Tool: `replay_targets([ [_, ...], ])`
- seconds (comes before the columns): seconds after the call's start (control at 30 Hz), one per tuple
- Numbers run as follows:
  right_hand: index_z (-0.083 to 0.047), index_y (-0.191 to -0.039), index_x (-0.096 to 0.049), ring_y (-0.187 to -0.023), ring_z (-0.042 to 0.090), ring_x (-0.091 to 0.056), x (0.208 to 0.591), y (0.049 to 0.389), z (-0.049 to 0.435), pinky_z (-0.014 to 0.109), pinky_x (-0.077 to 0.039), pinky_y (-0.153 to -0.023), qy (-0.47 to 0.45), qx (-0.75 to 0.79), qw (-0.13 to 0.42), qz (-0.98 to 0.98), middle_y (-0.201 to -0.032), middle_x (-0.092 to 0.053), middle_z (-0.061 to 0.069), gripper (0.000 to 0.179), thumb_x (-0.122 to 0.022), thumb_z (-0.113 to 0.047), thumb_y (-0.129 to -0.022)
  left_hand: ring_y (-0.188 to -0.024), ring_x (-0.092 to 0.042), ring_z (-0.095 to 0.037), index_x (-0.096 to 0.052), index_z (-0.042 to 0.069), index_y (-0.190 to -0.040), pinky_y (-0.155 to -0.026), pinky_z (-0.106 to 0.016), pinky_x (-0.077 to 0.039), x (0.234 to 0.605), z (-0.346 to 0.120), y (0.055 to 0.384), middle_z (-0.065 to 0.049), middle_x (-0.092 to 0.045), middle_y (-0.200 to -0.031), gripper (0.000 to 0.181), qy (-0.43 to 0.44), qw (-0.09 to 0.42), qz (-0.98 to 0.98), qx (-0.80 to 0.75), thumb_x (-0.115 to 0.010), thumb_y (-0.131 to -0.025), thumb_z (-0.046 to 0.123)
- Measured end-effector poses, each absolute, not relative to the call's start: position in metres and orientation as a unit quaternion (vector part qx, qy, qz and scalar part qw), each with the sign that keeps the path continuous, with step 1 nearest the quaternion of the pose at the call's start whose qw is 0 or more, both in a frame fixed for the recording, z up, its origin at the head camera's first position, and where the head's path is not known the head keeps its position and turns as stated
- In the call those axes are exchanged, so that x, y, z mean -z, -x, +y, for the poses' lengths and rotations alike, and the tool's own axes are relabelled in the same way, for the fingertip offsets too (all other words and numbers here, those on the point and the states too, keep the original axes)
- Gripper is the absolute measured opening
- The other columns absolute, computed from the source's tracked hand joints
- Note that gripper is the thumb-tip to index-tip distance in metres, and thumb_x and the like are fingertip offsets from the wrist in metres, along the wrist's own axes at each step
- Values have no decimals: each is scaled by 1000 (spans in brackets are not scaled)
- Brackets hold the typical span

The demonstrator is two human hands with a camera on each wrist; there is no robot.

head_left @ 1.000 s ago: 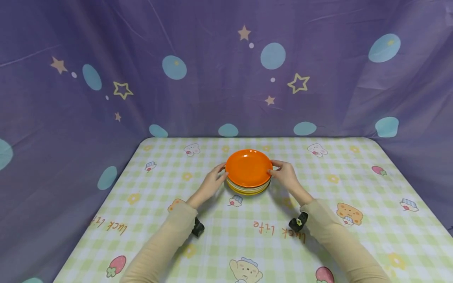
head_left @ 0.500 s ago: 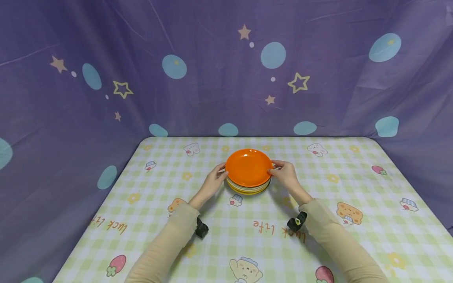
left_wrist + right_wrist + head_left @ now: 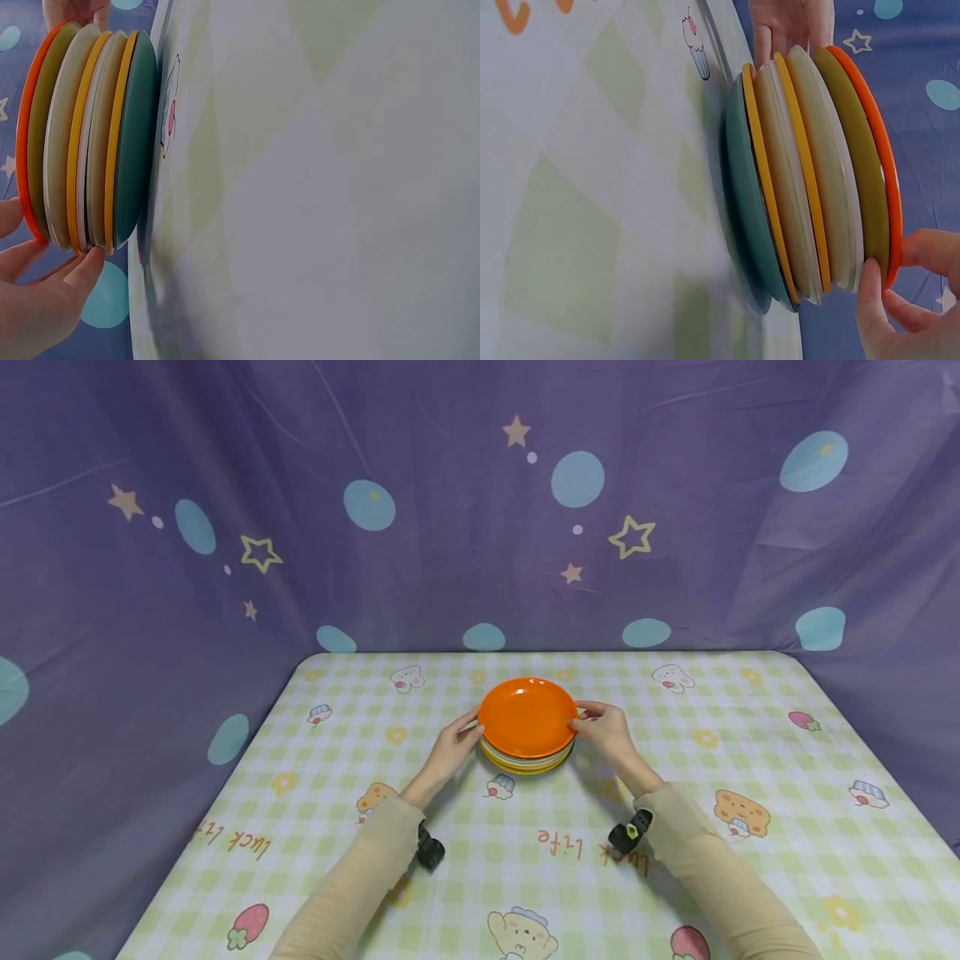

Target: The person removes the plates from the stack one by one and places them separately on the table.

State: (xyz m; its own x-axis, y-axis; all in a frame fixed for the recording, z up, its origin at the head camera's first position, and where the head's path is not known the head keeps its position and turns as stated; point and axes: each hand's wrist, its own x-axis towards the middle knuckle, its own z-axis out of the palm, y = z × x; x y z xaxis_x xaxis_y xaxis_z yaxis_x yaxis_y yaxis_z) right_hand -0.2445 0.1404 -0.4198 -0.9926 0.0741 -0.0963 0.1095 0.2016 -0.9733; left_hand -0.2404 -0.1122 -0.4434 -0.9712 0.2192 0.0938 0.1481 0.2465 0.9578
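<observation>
A stack of round plates stands near the middle of the table, an orange plate [image 3: 528, 718] on top. Side on in the left wrist view, an olive plate [image 3: 46, 135] lies beneath it, then several white, cream and yellow ones, with a teal plate [image 3: 136, 142] lowest. My left hand [image 3: 450, 750] holds the stack's left side, thumb by the orange rim and fingertips against the lower plates' edges. On the opposite side my right hand [image 3: 609, 737] grips the orange rim, thumb on top, with a fingertip touching the edges just below in the right wrist view.
The table wears a green-and-white checked tablecloth [image 3: 300, 877] with printed cartoon figures. A purple curtain [image 3: 450, 585] with stars and blue spots hangs behind and at the sides. Each wrist carries a small black camera [image 3: 630, 833].
My left wrist has shifted slightly to the right. Both hands keep their places at the sides of the stack, and the plates have hardly moved.
</observation>
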Motion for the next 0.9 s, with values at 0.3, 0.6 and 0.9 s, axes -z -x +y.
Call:
replay_targets([
  [0.3, 14, -110, -53, -56, 6, -59, 415, 247, 149, 45, -49, -80, -54, 646, 37, 761, -73, -61, 5, 34, -56, 1, -79, -117, -42, -35, -35, -5, -132, -95, -38, -39, 416, -104, 223, -23, -32, -137, 45, -107, 35, 797, -594, -48, -90, 8],
  [0.6, 14, -114, -49, -59, 6, -58, 409, 246, 156, 40, -51, -79, -59, 653, 51, 754, -79, -60, 5, 35, -53, -1, -82, -117, -42, -33, -37, 3, -133, -94, -38, -40, 432, -106, 233, -20, -32, -138, 47, -93, 37, 796, -597, -51, -90, 12],
  [0.9, 17, -116, -45, -61, 6, -59, 404, 242, 165, 29, -55, -67, -37, 679, 49, 732, -80, -62, 6, 38, -49, 4, -82, -117, -42, -34, -37, 0, -132, -94, -38, -41, 429, -106, 231, -21, -32, -137, 46, -88, 38, 777, -622, -50, -89, 8],
])
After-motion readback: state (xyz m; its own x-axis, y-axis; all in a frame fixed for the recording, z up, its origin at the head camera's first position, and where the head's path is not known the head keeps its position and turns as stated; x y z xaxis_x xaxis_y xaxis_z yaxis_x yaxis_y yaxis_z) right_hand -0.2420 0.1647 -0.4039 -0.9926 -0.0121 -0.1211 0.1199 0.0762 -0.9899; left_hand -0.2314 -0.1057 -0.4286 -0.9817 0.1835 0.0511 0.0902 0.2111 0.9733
